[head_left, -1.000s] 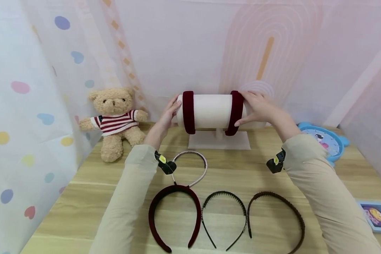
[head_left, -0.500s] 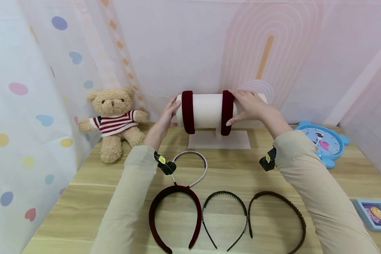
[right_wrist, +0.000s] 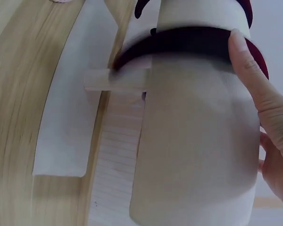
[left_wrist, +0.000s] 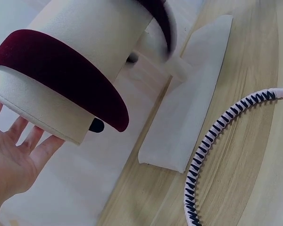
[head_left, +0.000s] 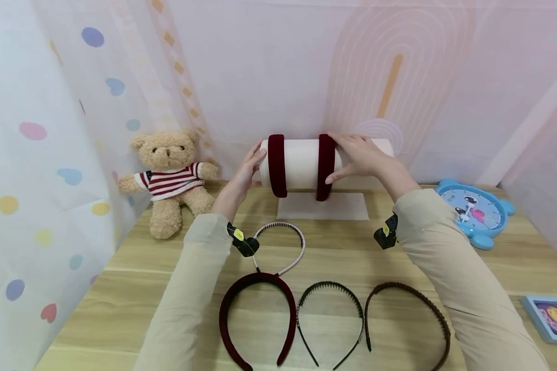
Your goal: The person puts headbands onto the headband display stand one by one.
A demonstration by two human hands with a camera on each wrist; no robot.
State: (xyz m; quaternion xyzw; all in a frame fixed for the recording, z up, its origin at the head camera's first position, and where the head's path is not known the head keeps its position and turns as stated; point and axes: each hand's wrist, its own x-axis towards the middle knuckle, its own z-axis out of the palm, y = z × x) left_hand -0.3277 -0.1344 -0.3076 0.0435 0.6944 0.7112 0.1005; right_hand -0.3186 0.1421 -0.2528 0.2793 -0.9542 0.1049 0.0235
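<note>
A white cylindrical headband stand (head_left: 301, 157) bears two dark red velvet headbands. The left headband (head_left: 277, 165) sits near the cylinder's left end; the right headband (head_left: 325, 167) sits around its middle. My right hand (head_left: 359, 157) holds that middle headband, fingers over the top and thumb at its front edge. In the right wrist view the thumb (right_wrist: 247, 66) lies on the headband's edge. My left hand (head_left: 243, 178) rests against the cylinder's left end. Spread, fairly straight fingers (left_wrist: 42, 150) touch the end in the left wrist view, their tips partly hidden.
On the wooden table lie a white toothed headband (head_left: 301, 242), a dark red padded headband (head_left: 225, 319), a black toothed headband (head_left: 331, 283) and a brown braided one (head_left: 413, 289). A teddy bear (head_left: 174, 180) sits left, a blue clock (head_left: 475, 211) right, near a blue framed picture (head_left: 552, 318).
My right hand has slid the right velvet headband leftward along the cylinder, from near its right end to about its middle. The left hand has stayed at the left end.
</note>
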